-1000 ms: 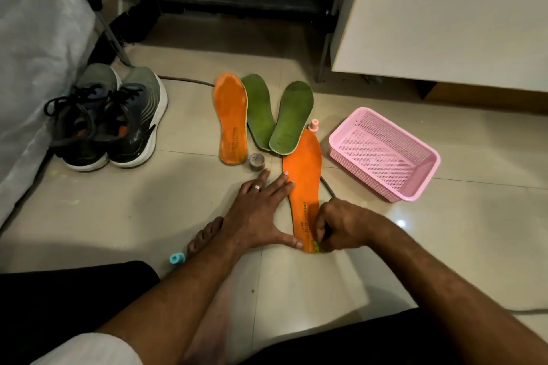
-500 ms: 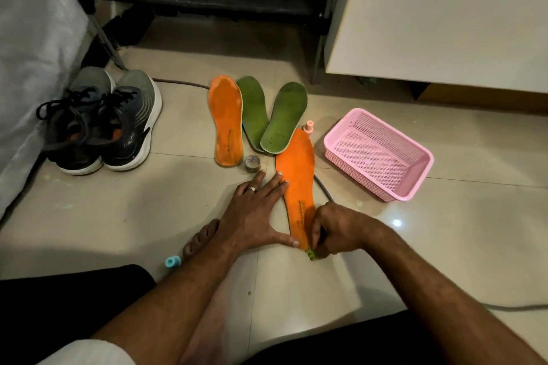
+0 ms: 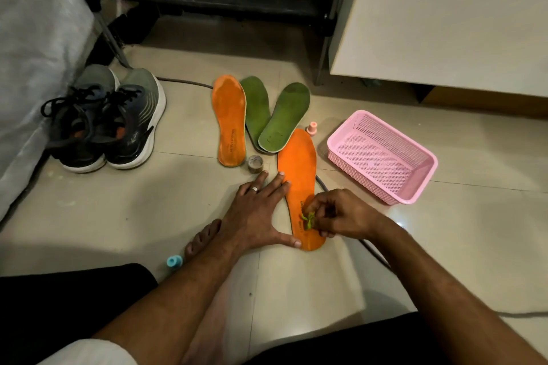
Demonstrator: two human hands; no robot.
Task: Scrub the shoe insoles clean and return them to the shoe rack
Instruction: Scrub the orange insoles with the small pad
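An orange insole [image 3: 299, 184] is laid flat on the tiled floor [image 3: 444, 246], pinned at its near edge by the spread left hand [image 3: 258, 213], whose fingers are open and flat. A small green scrubber [image 3: 308, 220] is pinched in the curled fingers of the right hand [image 3: 341, 216] and pressed on the insole's heel end. A second orange insole [image 3: 229, 120] and two green insoles [image 3: 283, 118] are laid just beyond, beside a pink basket [image 3: 415, 192].

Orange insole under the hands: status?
Left hand flat, open, pinning near orange insole to the floor. Right hand shut on small green scrubber, at heel end. Three other insoles untouched. Nothing blocking; cable runs beneath.
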